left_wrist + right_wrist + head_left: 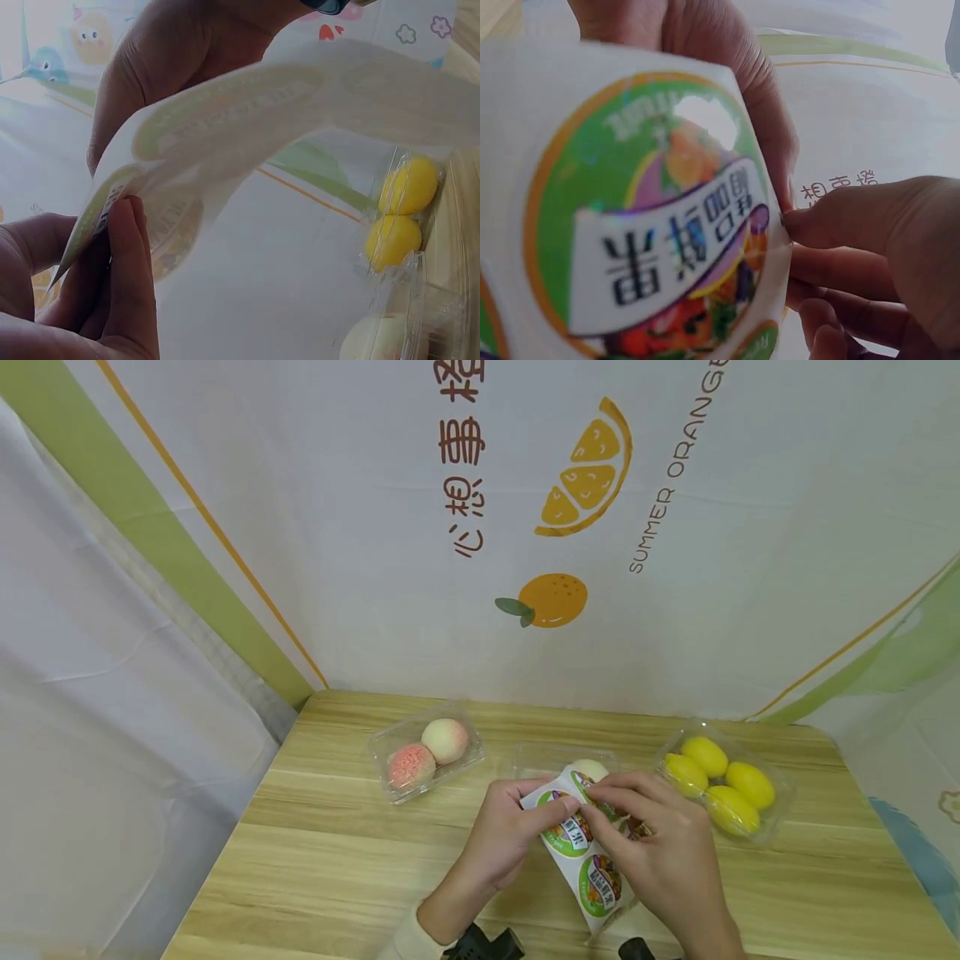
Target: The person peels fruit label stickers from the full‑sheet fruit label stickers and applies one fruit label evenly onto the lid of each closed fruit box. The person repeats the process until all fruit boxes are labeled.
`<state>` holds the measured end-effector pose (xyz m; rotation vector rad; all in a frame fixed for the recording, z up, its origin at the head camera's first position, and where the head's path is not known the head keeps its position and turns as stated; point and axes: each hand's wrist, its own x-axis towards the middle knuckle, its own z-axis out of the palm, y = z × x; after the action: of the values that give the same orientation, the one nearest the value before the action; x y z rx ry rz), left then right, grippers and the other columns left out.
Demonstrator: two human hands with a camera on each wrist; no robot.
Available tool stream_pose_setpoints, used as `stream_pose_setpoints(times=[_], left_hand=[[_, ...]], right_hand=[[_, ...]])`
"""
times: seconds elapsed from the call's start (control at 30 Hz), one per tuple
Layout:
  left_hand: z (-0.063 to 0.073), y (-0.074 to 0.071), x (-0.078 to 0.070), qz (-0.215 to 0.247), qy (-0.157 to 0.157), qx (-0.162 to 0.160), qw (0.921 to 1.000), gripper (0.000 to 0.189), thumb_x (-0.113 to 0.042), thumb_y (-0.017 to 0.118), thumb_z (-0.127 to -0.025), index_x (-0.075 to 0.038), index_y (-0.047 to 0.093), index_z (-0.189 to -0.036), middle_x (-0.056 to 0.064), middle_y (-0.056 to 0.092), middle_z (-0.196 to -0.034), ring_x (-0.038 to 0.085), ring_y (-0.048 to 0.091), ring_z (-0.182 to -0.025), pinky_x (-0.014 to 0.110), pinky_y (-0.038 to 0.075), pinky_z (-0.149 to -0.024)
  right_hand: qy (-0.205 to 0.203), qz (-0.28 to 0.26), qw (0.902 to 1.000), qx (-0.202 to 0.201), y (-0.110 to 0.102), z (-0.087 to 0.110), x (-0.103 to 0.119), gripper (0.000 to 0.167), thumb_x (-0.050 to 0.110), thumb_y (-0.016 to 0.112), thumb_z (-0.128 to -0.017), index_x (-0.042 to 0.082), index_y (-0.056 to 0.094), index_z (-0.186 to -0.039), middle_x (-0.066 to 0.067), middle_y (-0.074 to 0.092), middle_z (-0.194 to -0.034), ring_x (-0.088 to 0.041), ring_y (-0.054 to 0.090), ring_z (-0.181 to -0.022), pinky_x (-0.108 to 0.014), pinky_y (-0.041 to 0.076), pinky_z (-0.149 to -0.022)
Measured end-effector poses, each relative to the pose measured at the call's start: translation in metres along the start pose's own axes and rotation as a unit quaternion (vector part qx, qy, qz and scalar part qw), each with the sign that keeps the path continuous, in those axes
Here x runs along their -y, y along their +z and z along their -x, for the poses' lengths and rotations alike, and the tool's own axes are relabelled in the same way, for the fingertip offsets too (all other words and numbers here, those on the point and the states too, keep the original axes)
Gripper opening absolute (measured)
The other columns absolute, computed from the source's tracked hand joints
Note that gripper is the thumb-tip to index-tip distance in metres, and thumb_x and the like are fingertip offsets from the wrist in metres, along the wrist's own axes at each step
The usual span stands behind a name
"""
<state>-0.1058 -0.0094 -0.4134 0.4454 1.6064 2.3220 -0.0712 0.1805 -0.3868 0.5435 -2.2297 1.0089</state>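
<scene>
Near the lower middle of the head view, the left hand [497,833] is clamping a sticker sheet [573,860] between thumb and fingers, and the right hand [669,843] is pinching its upper part, over the desk [322,860]. Two peaches [412,767] are lying boxed left of centre, four lemons [730,807] boxed at right; a third clear box [538,754] is showing behind.

A white sheet [576,860] of round labels is held above the worktop [322,852], slanting with its lower end toward the person. The labels [600,887] are green with orange rims, fruit pictures and a white banner of dark characters. The left grip [497,837] pinches the sheet, thumb across its printed face; the right grip [667,843] pinches its upper right edge. The sheet bows, its back pale.
</scene>
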Motion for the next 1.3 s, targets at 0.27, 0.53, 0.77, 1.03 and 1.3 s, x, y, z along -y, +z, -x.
stream_pose_setpoints(times=[0.27, 0.53, 0.77, 1.03, 1.3], left_hand=[[0.0, -0.0005, 0.0007, -0.011, 0.01, 0.001, 0.9999, 0.032, -0.002, 0.071, -0.099, 0.024, 0.071, -0.116, 0.017, 0.079, -0.11, 0.014, 0.076, -0.093, 0.026, 0.064, -0.078], [-0.0007, -0.0031, 0.0037, -0.018, 0.025, 0.017, 0.9994, 0.029, -0.001, 0.071, -0.1, 0.025, 0.071, -0.113, 0.021, 0.078, -0.118, 0.014, 0.077, -0.095, 0.025, 0.063, -0.077], [-0.0007, -0.0045, 0.0042, -0.03, 0.025, 0.016, 0.9991, 0.028, -0.002, 0.072, -0.1, 0.024, 0.072, -0.112, 0.021, 0.077, -0.121, 0.014, 0.076, -0.095, 0.024, 0.063, -0.075], [-0.0011, -0.0036, 0.0023, -0.034, 0.019, 0.005, 0.9992, 0.029, -0.001, 0.073, -0.098, 0.024, 0.072, -0.114, 0.022, 0.078, -0.12, 0.013, 0.076, -0.094, 0.025, 0.063, -0.076], [-0.0008, -0.0041, 0.0028, -0.018, 0.009, 0.001, 0.9998, 0.033, -0.004, 0.068, -0.1, 0.027, 0.065, -0.112, 0.004, 0.076, -0.097, 0.012, 0.076, -0.083, 0.025, 0.063, -0.072]], right_hand=[[-0.016, 0.002, 0.9998, -0.009, 0.0008, -0.0001, 0.0003, 0.025, -0.003, 0.096, -0.076, 0.011, 0.086, -0.094, 0.004, 0.079, -0.1, -0.008, 0.066, -0.069, -0.015, 0.054, -0.06], [-0.003, -0.027, 0.9996, 0.002, -0.003, -0.0012, -0.0004, 0.01, 0.005, 0.091, -0.087, 0.011, 0.087, -0.094, 0.003, 0.08, -0.097, -0.006, 0.065, -0.068, -0.015, 0.053, -0.06], [-0.006, -0.028, 0.9996, 0.001, -0.0036, -0.0011, -0.0005, 0.015, 0.0, 0.089, -0.084, 0.011, 0.087, -0.093, 0.001, 0.08, -0.095, -0.007, 0.065, -0.068, -0.015, 0.053, -0.06], [0.005, -0.029, 0.9996, -0.003, -0.0061, -0.0003, 0.0003, 0.021, -0.007, 0.088, -0.082, 0.012, 0.086, -0.09, 0.001, 0.08, -0.093, -0.005, 0.062, -0.067, -0.014, 0.051, -0.06], [-0.001, -0.04, 0.9992, 0.008, -0.0076, -0.0017, 0.0004, 0.014, 0.002, 0.09, -0.087, 0.013, 0.086, -0.094, 0.003, 0.079, -0.095, -0.005, 0.063, -0.07, -0.016, 0.053, -0.061]])
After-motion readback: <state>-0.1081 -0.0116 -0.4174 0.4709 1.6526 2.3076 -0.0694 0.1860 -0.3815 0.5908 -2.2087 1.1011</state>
